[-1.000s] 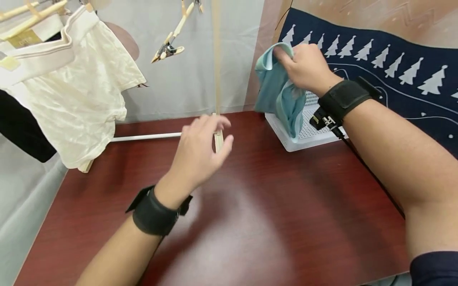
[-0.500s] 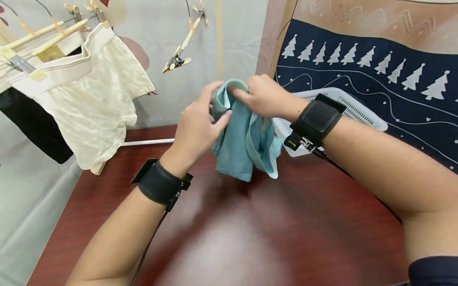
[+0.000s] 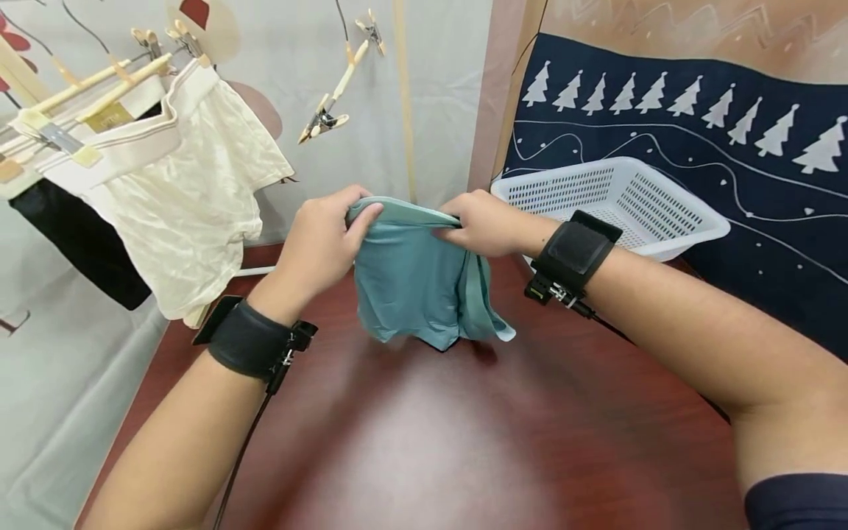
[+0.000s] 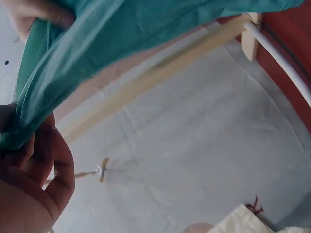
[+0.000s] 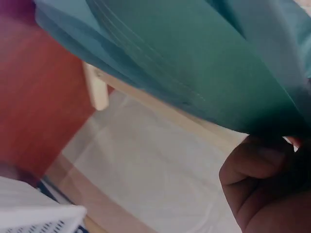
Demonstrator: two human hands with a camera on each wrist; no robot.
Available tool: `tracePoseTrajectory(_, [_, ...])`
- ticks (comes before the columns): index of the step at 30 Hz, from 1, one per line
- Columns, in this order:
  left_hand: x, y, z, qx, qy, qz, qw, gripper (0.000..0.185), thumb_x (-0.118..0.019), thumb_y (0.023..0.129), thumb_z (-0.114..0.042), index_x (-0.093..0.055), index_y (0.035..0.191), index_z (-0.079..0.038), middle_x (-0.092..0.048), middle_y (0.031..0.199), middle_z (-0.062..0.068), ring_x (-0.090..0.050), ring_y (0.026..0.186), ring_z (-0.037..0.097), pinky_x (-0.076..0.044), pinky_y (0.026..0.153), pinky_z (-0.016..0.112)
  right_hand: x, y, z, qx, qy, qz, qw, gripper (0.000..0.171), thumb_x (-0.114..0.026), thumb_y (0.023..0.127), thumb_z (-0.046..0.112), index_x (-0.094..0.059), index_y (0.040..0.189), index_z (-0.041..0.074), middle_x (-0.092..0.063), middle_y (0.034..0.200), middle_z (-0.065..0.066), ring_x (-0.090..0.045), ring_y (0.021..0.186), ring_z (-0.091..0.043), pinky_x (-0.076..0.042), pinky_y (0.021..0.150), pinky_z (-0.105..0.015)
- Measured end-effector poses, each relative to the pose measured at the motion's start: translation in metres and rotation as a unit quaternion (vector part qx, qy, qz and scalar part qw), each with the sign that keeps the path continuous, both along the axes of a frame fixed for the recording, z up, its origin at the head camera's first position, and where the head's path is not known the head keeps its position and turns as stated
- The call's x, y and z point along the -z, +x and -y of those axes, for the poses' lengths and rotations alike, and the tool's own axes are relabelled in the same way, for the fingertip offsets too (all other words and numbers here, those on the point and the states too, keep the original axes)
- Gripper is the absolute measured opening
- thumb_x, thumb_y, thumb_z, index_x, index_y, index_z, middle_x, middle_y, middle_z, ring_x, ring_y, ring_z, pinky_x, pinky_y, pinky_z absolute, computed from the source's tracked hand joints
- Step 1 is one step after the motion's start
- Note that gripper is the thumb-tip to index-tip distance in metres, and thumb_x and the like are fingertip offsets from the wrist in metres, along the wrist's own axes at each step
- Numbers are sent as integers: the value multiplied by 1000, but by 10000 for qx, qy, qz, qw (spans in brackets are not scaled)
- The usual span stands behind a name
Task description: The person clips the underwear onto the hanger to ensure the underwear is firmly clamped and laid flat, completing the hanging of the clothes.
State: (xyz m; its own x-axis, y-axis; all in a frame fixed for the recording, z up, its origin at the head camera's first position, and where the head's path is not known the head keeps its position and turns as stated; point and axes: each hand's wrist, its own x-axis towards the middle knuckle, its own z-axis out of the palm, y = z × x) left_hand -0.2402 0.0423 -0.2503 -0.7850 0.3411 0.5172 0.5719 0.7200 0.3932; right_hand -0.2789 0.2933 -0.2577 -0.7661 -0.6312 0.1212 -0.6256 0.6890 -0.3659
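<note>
A pair of teal shorts (image 3: 414, 276) hangs above the table in the head view, its waistband stretched between my two hands. My left hand (image 3: 324, 239) pinches the left end of the waistband, thumb in front. At the other end, my right hand (image 3: 486, 221) grips the band with curled fingers. The left wrist view shows the teal cloth (image 4: 112, 43) running up from my left fingers (image 4: 58, 160) towards the other hand. In the right wrist view the cloth (image 5: 194, 63) fills the top, with my right hand (image 5: 267, 184) at its edge.
A white perforated basket (image 3: 676, 213) stands at the back right. Cream shorts (image 3: 205, 177) and a black garment (image 3: 82, 246) hang from clip hangers at the left. Another clip hanger (image 3: 341, 81) hangs at the back, near a wooden post (image 3: 403, 96). The dark red table (image 3: 424, 434) lies below.
My right hand has brought the teal shorts leftward from over the basket to the middle. My left hand has taken hold of the waistband, and the hands have spread it apart.
</note>
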Motion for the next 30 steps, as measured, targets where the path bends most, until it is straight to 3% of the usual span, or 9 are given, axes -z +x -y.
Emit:
tracePoseTrajectory(6, [4,-5,22,-299,-149,332,9989,25,-57,102,-31,-70,108,-11,-71,87,12,-66,82,28,-48,78,44,23,1,-21,60,219,293,9993,13,-54,96,7,-63,87,11,-53,75,0,-51,71,-16,-42,72,-32])
tracePoseTrajectory(11, [6,-12,45,-514,-107,559,9971,28,-56,102,-32,-70,109,-8,-72,97,16,-65,90,32,-47,84,47,30,-1,-38,231,436,603,9970,23,-50,95,5,-72,93,13,-57,74,-1,-52,69,-15,-42,73,-32])
tracePoseTrajectory(17, [2,-21,74,-652,-253,981,9927,31,-56,103,-31,-69,111,-5,-68,96,18,-60,91,32,-42,82,45,28,-7,-52,454,263,963,9940,35,-43,95,0,-76,100,7,-70,85,-7,-55,66,-15,-44,69,-31])
tracePoseTrajectory(22, [-7,-29,82,-691,-357,967,9923,34,-53,104,-30,-64,112,1,-64,102,25,-58,97,38,-42,86,52,17,-18,-57,746,221,331,9964,37,-41,90,-5,-76,96,5,-67,79,-8,-52,68,-20,-43,70,-34])
tracePoseTrajectory(27, [-10,-40,84,-704,258,1498,9859,36,-46,106,-33,-52,110,3,-58,99,25,-70,67,13,-59,67,34,2,-33,-52,1184,182,-126,9927,42,-36,89,-5,-76,92,9,-67,84,-8,-54,75,-23,-44,72,-36])
tracePoseTrajectory(29, [-12,-44,83,-680,540,1629,9828,37,-44,106,-35,-49,111,2,-58,105,24,-70,64,8,-59,61,23,-3,-36,-50,1366,-27,-325,9901,42,-34,91,-5,-74,88,8,-68,86,-9,-56,78,-25,-44,74,-38])
tracePoseTrajectory(30, [-13,-45,82,-689,601,1603,9828,38,-44,106,-35,-48,111,2,-58,109,24,-72,69,8,-59,65,22,-6,-37,-50,1434,-129,-438,9886,41,-34,92,-5,-73,89,8,-69,88,-10,-58,81,-25,-45,76,-38])
